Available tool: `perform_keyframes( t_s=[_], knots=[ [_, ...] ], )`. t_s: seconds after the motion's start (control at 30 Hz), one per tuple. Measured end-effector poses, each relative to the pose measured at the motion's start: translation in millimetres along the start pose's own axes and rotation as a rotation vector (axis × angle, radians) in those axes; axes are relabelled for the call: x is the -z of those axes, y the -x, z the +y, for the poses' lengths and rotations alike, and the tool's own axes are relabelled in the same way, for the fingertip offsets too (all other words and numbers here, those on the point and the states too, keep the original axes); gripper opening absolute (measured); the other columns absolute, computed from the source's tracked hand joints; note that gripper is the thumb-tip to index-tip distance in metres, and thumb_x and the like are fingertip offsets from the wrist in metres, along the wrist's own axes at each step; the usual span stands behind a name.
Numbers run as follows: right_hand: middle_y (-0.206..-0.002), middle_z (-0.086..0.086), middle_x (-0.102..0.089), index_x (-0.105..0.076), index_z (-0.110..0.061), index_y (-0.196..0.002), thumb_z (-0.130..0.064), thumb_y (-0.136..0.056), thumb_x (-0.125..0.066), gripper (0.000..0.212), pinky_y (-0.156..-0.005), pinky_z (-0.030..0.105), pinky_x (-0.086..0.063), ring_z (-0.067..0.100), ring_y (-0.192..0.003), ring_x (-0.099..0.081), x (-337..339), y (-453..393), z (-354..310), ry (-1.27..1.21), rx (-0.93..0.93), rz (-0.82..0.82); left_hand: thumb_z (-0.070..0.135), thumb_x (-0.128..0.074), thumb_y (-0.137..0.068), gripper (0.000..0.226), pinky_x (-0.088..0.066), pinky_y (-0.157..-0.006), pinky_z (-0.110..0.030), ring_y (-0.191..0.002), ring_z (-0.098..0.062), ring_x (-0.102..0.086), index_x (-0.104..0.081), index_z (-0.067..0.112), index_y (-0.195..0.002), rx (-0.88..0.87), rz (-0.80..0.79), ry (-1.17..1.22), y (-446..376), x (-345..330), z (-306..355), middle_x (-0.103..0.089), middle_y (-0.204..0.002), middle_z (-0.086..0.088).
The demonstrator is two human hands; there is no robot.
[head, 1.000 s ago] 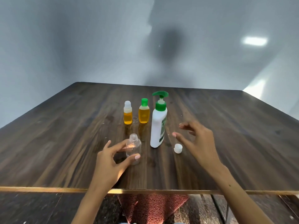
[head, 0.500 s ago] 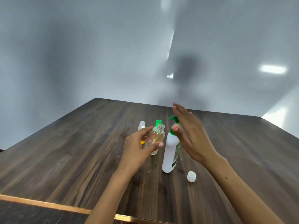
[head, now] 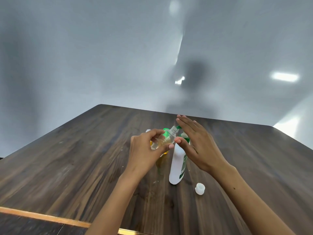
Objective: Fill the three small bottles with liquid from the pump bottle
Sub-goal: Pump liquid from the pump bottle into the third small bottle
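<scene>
My left hand (head: 144,155) grips a small clear bottle (head: 166,139) with no cap, tilted so its open neck points at the green nozzle of the white pump bottle (head: 177,165). My right hand (head: 197,143) lies flat with straight fingers on the pump head, which it mostly hides. Behind my left hand stand two small bottles with yellow liquid, largely hidden: one with a green cap (head: 165,130), one with a white cap (head: 147,131). A loose white cap (head: 199,188) lies on the table to the right of the pump bottle.
Everything stands on a dark wooden table (head: 76,167) whose front edge has an orange-brown strip (head: 42,217). A plain grey wall rises behind the table's far edge.
My left hand lifted the clear bottle off the table and tilted its neck up to the pump nozzle. My right hand rose from beside the loose cap onto the pump head.
</scene>
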State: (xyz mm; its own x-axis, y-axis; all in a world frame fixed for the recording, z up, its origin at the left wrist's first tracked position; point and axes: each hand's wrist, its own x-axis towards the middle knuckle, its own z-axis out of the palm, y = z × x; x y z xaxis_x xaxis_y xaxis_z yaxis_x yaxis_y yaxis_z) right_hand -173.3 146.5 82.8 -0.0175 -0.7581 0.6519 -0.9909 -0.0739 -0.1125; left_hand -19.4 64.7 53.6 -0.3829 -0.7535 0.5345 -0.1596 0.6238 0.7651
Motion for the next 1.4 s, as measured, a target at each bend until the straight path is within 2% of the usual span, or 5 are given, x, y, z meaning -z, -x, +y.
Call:
perform_keyframes(
  t_s=[0.2,0.33,0.47,0.9,1.4],
  knots=[
    [-0.148,-0.001,-0.036,-0.039,-0.016,-0.142,-0.079,-0.080,-0.004,0.095,-0.109,0.022,-0.012,0.015,-0.137,-0.031,-2.9,-1.6,-2.8,0.030,-0.056,-0.007,0.054,-0.077,-0.069,0.053,-0.050,-0.090,-0.044,-0.099,-0.009,-0.061,-0.069,0.030,-0.115,0.012,0.005,-0.007,1.8,2.6,2.5,-0.071,-0.100,0.014],
    [-0.145,-0.001,-0.041,-0.046,-0.015,-0.139,-0.078,-0.082,-0.008,0.093,-0.113,0.033,-0.025,0.015,-0.135,-0.036,-5.0,1.5,-5.8,-0.015,-0.079,0.022,0.045,-0.080,-0.070,0.051,-0.048,-0.077,-0.013,-0.092,-0.002,-0.063,-0.069,0.026,-0.116,0.015,-0.008,-0.011,2.8,3.0,0.4,-0.071,-0.099,0.012],
    [-0.143,0.000,-0.044,-0.049,-0.014,-0.136,-0.076,-0.084,-0.012,0.090,-0.110,0.039,-0.032,0.017,-0.134,-0.038,-8.0,5.4,-10.9,-0.020,-0.094,0.064,0.045,-0.081,-0.069,0.049,-0.040,-0.069,-0.001,-0.087,0.008,-0.061,-0.070,0.029,-0.114,0.017,-0.019,-0.006,4.8,0.7,-1.9,-0.069,-0.093,0.018],
    [-0.141,-0.001,-0.047,-0.050,-0.016,-0.135,-0.078,-0.083,-0.013,0.089,-0.105,0.044,-0.039,0.017,-0.132,-0.041,-10.0,7.7,-10.9,-0.055,-0.122,0.093,0.043,-0.081,-0.069,0.048,-0.042,-0.071,-0.006,-0.088,0.008,-0.060,-0.070,0.028,-0.113,0.031,0.001,0.011,8.4,1.6,-0.1,-0.067,-0.092,0.018],
    [-0.138,-0.001,-0.050,-0.054,-0.016,-0.132,-0.074,-0.086,-0.017,0.083,-0.105,0.040,-0.039,0.016,-0.129,-0.044,-7.7,3.5,-8.4,-0.071,-0.096,0.096,0.040,-0.080,-0.071,0.048,-0.038,-0.065,0.002,-0.083,0.010,-0.056,-0.069,0.025,-0.116,0.029,0.016,0.014,6.6,3.1,2.9,-0.061,-0.094,0.019]
  ],
)
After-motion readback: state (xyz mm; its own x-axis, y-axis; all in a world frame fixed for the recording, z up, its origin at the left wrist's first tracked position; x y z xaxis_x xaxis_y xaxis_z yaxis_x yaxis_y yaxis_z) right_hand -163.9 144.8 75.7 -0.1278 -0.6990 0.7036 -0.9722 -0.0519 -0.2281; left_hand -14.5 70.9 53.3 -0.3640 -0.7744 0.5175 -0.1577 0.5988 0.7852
